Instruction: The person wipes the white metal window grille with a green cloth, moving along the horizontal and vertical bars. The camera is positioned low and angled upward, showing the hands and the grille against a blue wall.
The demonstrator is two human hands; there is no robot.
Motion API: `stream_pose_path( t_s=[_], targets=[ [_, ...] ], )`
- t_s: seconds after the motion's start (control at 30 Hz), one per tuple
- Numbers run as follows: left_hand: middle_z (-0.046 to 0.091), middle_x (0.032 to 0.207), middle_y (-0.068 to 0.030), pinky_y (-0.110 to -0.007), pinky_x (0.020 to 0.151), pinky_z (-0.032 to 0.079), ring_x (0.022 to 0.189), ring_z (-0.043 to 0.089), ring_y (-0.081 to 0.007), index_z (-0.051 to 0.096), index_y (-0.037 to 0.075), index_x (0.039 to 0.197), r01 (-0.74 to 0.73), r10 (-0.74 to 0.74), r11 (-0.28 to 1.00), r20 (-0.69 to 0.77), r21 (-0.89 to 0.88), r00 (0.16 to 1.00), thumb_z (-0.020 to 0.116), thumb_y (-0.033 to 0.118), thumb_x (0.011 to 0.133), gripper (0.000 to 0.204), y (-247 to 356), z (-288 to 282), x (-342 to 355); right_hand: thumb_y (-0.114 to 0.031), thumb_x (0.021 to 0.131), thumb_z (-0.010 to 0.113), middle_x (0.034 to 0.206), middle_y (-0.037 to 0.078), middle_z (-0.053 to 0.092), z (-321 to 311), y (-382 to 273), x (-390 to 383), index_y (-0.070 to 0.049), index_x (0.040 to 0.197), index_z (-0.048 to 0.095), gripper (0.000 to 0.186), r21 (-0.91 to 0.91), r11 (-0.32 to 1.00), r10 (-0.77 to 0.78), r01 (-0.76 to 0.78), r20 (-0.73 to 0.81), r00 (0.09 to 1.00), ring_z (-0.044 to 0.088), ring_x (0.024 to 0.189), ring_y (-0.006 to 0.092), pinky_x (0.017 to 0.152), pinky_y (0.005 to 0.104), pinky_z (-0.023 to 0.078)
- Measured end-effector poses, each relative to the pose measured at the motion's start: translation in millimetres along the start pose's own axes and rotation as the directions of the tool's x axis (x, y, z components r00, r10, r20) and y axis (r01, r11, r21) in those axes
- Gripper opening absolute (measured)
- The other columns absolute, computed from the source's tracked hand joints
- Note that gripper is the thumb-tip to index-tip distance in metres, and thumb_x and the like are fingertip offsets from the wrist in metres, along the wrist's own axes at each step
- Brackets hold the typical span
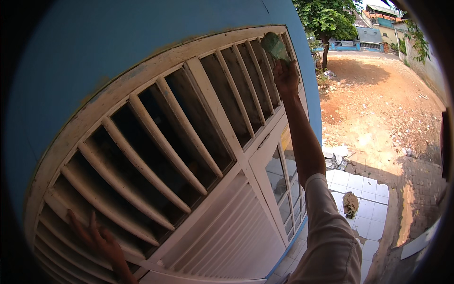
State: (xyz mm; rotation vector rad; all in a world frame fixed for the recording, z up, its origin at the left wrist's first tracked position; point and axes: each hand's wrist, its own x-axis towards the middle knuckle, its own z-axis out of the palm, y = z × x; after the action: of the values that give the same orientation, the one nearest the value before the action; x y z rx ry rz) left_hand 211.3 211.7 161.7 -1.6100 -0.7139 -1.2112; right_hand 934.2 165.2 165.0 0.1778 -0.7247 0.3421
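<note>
Green pad point(275, 46) is grasped in your right hand point(286, 78), at the window frame's point(216, 109) upper right corner, near the blue wall point(94, 57). Dark gaps separate the slats point(142, 112). Your left hand point(101, 241), holding nothing, is by the frame's lower left edge. The pad looks pale-patched.

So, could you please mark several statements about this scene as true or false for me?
1. The right hand holds a flat green pad near the upper ends of the off-white slats. True.
2. The left hand grips a metal bucket. False: no object shows in it; its fingers are at the slats.
3. The painted wall above the slats is blue. True.
4. The crumpled brown cloth lies on bare earth. False: it lies on white floor tiles.
5. A leafy green tree stands outdoors. True.
</note>
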Motion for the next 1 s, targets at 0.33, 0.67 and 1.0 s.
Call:
stream_pose_path(
  t_s=[0.33, 0.67, 1.0],
  targets=[
    [0.037, 0.153, -0.023, -0.064, 0.117, 0.029, 0.144, 0.033, -0.0457, 0.059, 0.009, 0.122, -0.062, 0.062, 0.994, 0.007, 0.092, 0.998, 0.04, -0.006, 0.086, 0.043, -3.6, -4.2, 2.8, -0.028, 0.09, 0.075, 0.118, 0.013, 0.066, 4.9, 6.2, 30.4, 0.0, 0.126, 0.058, 0.049, -0.641, 0.768, -0.063, 0.019, -0.046, 0.997, 0.068, 0.106, 0.0281, 0.084, 0.0373, 0.061],
    [0.037, 0.154, -0.0228, -0.064, 0.116, 0.029, 0.143, 0.032, -0.0471, 0.059, 0.009, 0.123, -0.09, 0.09, 0.992, 0.013, 0.086, 0.996, 0.037, 0.003, 0.095, 0.036, -5.4, -4.1, 4.6, -0.041, 0.103, 0.053, 0.117, 0.016, 0.064, -34.3, 14.4, 36.7, 0.004, 0.131, 0.05, 0.053, 0.039, 0.998, -0.048, 0.051, -0.069, 0.996, 0.067, 0.102, 0.0252, 0.085, 0.0338, 0.06],
    [0.034, 0.155, -0.0229, -0.065, 0.117, 0.028, 0.145, 0.029, -0.0476, 0.059, 0.007, 0.123, -0.064, 0.061, 0.995, 0.032, 0.082, 0.998, 0.037, -0.004, 0.088, 0.043, -4.9, -6.5, 2.5, -0.033, 0.097, 0.067, 0.118, 0.01, 0.065, 5.1, 27.7, 30.4, -0.001, 0.123, 0.06, 0.041, -0.651, 0.758, -0.112, 0.02, -0.099, 0.989, 0.066, 0.111, 0.0268, 0.082, 0.0378, 0.06]
  ],
)
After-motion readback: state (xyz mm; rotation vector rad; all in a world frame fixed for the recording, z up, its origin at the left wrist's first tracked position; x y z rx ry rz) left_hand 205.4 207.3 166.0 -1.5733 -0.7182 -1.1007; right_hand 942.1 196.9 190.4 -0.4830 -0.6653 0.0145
